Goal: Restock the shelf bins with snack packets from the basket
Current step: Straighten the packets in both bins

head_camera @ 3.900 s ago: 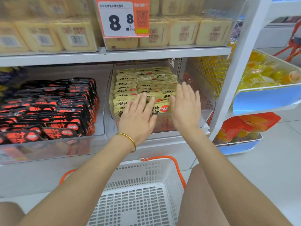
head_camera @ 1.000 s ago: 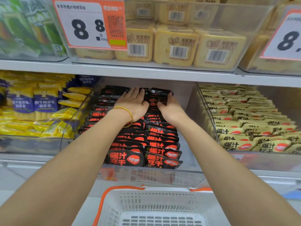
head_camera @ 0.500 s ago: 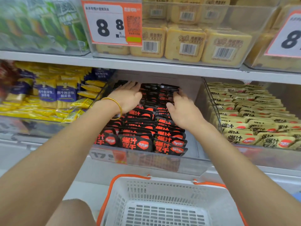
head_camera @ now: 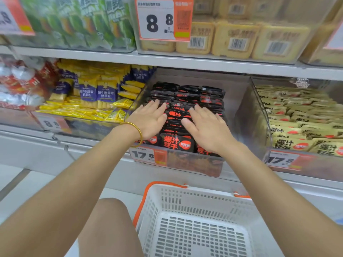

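Black snack packets point(head_camera: 187, 97) with red lettering fill a clear shelf bin point(head_camera: 241, 112) in the middle of the lower shelf. My left hand point(head_camera: 151, 120), with a gold bangle at the wrist, lies flat on the left rows of packets, fingers straight. My right hand point(head_camera: 206, 127) lies flat on the right rows beside it, fingers spread. Neither hand holds a packet. Below, the white basket point(head_camera: 194, 206) with orange handles shows a bare slotted bottom.
A bin of beige packets point(head_camera: 300, 123) stands to the right, a bin of yellow and purple packets point(head_camera: 96, 95) to the left. The upper shelf point(head_camera: 167, 60) carries yellow blocks and green packs behind price tags. My knee point(head_camera: 109, 219) is left of the basket.
Both hands slid from the back of the black packet bin toward its front, staying flat on the packets. The view shifted left, showing more of the yellow and purple bin.
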`<state>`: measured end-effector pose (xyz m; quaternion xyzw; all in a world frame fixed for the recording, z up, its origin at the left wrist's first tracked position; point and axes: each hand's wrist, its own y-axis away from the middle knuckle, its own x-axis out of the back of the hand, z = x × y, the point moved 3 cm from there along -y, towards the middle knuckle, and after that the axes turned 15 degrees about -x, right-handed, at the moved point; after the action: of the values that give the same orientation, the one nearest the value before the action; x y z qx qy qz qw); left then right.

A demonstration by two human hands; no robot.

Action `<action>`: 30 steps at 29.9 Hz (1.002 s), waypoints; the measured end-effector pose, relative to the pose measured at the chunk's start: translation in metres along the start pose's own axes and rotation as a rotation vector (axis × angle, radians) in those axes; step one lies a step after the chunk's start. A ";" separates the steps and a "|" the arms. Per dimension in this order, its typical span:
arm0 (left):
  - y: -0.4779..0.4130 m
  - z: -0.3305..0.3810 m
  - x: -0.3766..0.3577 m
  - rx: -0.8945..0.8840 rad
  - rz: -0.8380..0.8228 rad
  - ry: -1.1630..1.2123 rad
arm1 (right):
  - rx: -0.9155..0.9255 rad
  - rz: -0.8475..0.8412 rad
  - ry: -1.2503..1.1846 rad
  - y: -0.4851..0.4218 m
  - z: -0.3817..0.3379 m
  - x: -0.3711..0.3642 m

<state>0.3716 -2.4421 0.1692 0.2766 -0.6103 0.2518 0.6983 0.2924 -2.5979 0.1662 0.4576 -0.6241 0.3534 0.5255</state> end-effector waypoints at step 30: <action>0.085 -0.020 0.015 -0.135 0.438 -0.234 | 0.188 0.247 -0.245 0.041 -0.078 -0.005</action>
<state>0.3294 -2.3664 0.1887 0.1179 -0.7476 0.3222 0.5687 0.2799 -2.5111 0.1787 0.4642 -0.6991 0.4137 0.3530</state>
